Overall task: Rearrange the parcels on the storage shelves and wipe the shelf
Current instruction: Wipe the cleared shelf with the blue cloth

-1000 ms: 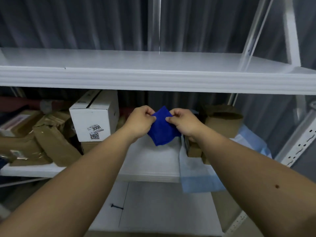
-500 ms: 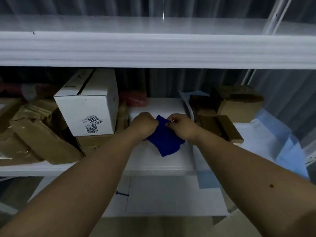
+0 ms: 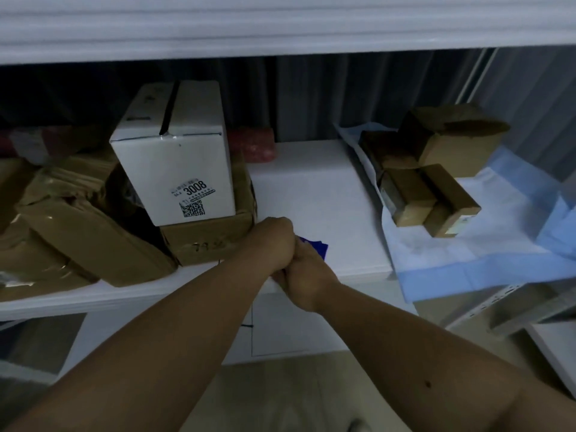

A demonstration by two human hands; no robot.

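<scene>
hands together at shelf front edge — left hand, right hand both gripping blue cloth.

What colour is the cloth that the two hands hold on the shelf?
Dark blue; the cloth peeks out beside the hands in the head view.

The scene is dim, and the brightest part is the white front edge of the upper shelf, which looks washed out and soft. Deep shadow fills the back of the lower shelf behind the parcels on the left. The whole picture is slightly blurred, and straight shelf lines bow toward the edges from the wide lens.
</scene>
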